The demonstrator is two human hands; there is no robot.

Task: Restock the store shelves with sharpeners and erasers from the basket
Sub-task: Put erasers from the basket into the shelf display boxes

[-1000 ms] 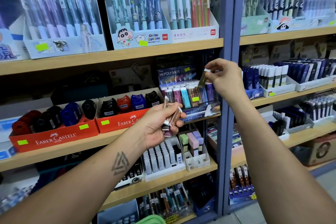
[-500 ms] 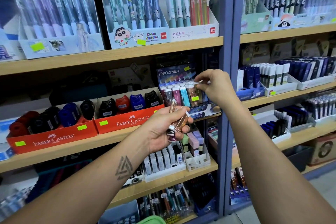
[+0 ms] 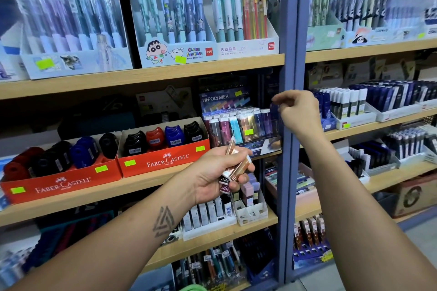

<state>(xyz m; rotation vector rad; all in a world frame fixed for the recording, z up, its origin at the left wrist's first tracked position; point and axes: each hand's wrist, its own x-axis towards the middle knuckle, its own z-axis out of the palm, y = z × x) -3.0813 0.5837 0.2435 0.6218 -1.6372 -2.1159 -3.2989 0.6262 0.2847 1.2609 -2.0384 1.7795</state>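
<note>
Gripping a bunch of slim rose-gold packs (image 3: 233, 164), left hand (image 3: 214, 178) sits at 6 o'clock of the Hi-Polymer display box (image 3: 238, 123). Right hand (image 3: 296, 111), at its 3 o'clock, fingers curled; blurred, can't tell if holding anything.

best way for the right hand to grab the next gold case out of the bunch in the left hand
Pinch the free upper end of the gold case, coming from above and the right. The left hand wraps the bundle's lower ends, while the top ends fan out up and to the right, clear of the fingers. Pull along the case's length. The right hand is up by the Hi-Polymer display.
</note>
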